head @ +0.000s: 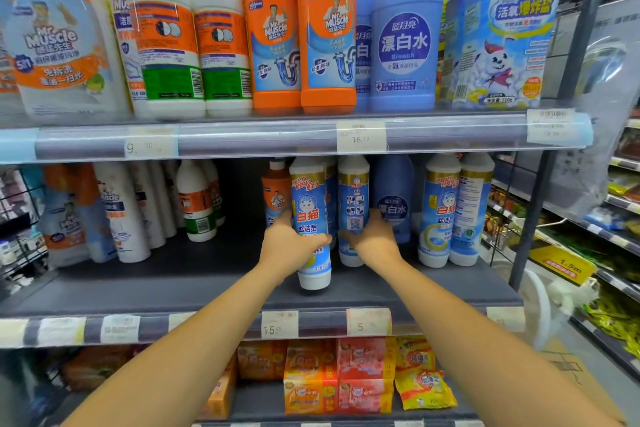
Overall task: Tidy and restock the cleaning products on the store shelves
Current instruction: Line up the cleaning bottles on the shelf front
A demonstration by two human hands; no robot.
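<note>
Bottle [308, 191] wrapped in the left hand [291, 248] looks full, heavyish and slick, so mid-label grip seems right, while right hand [375, 243] clutches the neighbour bottle [353, 198] just beside

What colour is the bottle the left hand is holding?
The bottle is white with a blue label, in the head view.

grip: left hand [289, 246] round front bottle [310, 204], right hand [372, 239] round second bottle [354, 191] just right, both on middle shelf [207, 274] | behind-left: small bottle [275, 191] | right: bleach bottle [394, 198], then bottle pair [441, 208] | below: soap packs [346, 374] | above: top shelf [277, 140]
</note>
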